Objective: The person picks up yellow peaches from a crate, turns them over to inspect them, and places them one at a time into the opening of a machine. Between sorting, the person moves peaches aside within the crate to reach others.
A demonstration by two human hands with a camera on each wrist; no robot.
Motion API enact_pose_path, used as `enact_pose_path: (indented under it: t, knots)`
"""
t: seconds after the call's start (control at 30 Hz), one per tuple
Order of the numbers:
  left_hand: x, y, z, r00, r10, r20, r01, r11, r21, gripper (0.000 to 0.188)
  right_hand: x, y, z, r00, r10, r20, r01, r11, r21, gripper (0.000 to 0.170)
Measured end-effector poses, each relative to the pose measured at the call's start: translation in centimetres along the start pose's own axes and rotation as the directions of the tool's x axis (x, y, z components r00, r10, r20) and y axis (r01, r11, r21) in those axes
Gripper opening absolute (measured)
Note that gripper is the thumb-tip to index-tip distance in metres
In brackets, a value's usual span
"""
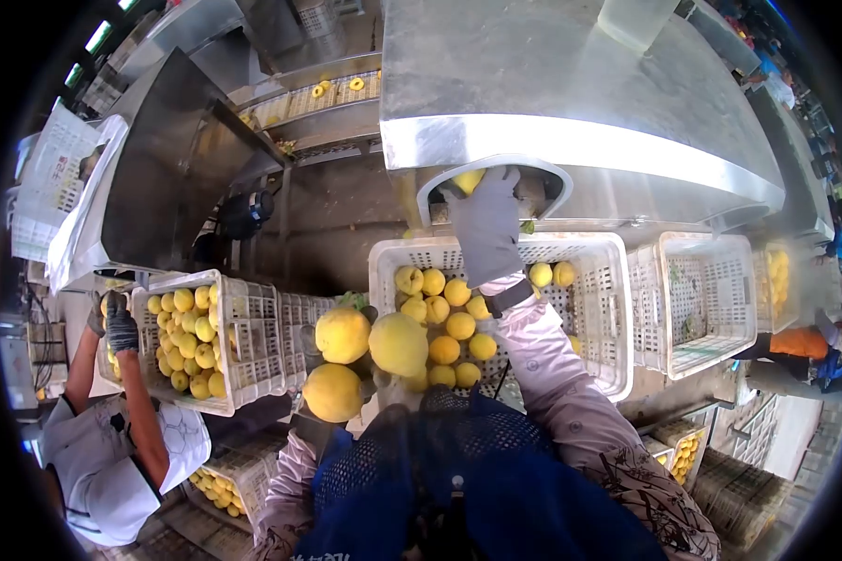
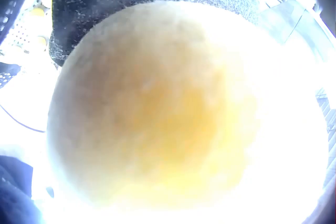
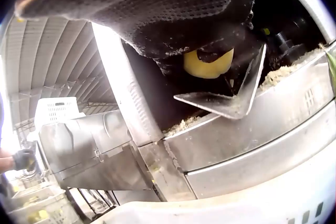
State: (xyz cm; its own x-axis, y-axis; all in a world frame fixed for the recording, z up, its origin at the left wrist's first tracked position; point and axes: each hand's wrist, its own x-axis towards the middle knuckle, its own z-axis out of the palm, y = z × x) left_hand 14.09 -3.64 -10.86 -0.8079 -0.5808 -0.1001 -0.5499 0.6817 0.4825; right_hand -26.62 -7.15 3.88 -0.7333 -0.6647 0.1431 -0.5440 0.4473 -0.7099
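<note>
My gloved left hand, largely hidden under fruit in the head view, holds a cluster of big yellow peaches [image 1: 342, 334] against its fingers. In the left wrist view one fuzzy peach [image 2: 168, 113] fills most of the picture, with the dark glove of the left hand [image 2: 121, 3] curled behind it. My right hand [image 1: 485, 224], in a grey glove, reaches into the arched opening of a steel machine [image 1: 571, 140]. It grips a yellow peach [image 1: 470, 179] there. Seen from the right wrist, that peach sits just above a V-shaped metal holder [image 3: 236, 106].
Below the opening stands a white crate [image 1: 617, 309] with many peaches. Another crate [image 1: 711, 238] is to its right, and a fuller crate [image 1: 253, 365] to its left. A person [image 1: 136, 458] works at the left. Peaches lie on a conveyor [image 1: 332, 98] behind.
</note>
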Motion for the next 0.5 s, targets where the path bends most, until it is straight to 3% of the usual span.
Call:
enact_pose_path:
  t: [0.07,0.1,0.13,0.2,0.23,0.27,0.33,0.37,0.4,0.43,0.47,0.5]
  knots:
    - [0.6,-0.4,0.1,0.999,0.033,-0.026,-0.033,0.999,0.0,0.055,0.6,0.6,-1.2,0.998,-0.06,0.023,0.061,0.997,-0.037,0.081]
    - [0.6,-0.7,0.2,0.998,0.046,-0.032,-0.046,0.999,-0.007,0.056,-0.5,-0.9,-3.7,0.999,-0.035,-0.006,0.035,0.991,0.133,0.078]
    - [0.3,-0.8,0.1,0.998,0.055,-0.034,-0.056,0.998,-0.021,0.056,-2.0,-1.7,-6.1,0.998,-0.054,0.043,0.048,0.991,0.124,0.086]
    - [-2.0,0.9,-1.2,0.999,0.043,-0.021,-0.042,0.999,0.029,0.052,-4.9,1.4,-6.5,0.965,-0.197,0.176,0.1,0.889,0.446,0.079]
    - [-0.1,2.2,-2.7,0.996,0.076,-0.046,-0.071,0.993,0.094,0.049,-7.3,1.7,-7.6,0.839,-0.13,0.528,-0.255,0.763,0.594,0.077]
    - [2.6,3.4,-4.2,0.99,0.118,-0.077,-0.104,0.981,0.161,0.045,-9.9,1.7,-9.0,0.586,-0.161,0.794,-0.602,0.57,0.559,0.076]
    - [7.5,5.1,-5.7,0.97,0.209,-0.127,-0.162,0.939,0.304,0.039,-12.9,1.5,-8.2,0.503,-0.337,0.796,-0.384,0.739,0.554,0.063]
    - [8.5,5.6,-3.8,0.969,0.13,-0.209,-0.17,0.967,-0.19,0.035,-13.8,-0.1,-8.6,0.477,-0.291,0.829,-0.167,0.896,0.411,0.052]
    - [9.1,5.3,-1.3,0.972,0.014,-0.236,-0.165,0.754,-0.636,0.032,-15.7,6.4,-3.1,0.288,-0.847,0.448,0.612,0.522,0.594,0.046]
    - [9.4,3.9,0.5,0.958,0.171,-0.229,-0.244,0.908,-0.342,0.03,-16.9,4.3,-4.1,0.38,-0.606,0.699,0.136,0.784,0.606,0.045]
    - [9.4,2.2,2.6,0.934,0.316,-0.167,-0.322,0.947,-0.011,0.029,-17.9,1.9,-4.9,0.28,-0.329,0.902,-0.371,0.83,0.417,0.045]
    - [10.6,0.0,5.5,0.933,0.316,-0.171,-0.321,0.947,-0.002,0.029,-17.8,3.0,-4.1,0.279,-0.338,0.899,-0.364,0.829,0.424,0.045]
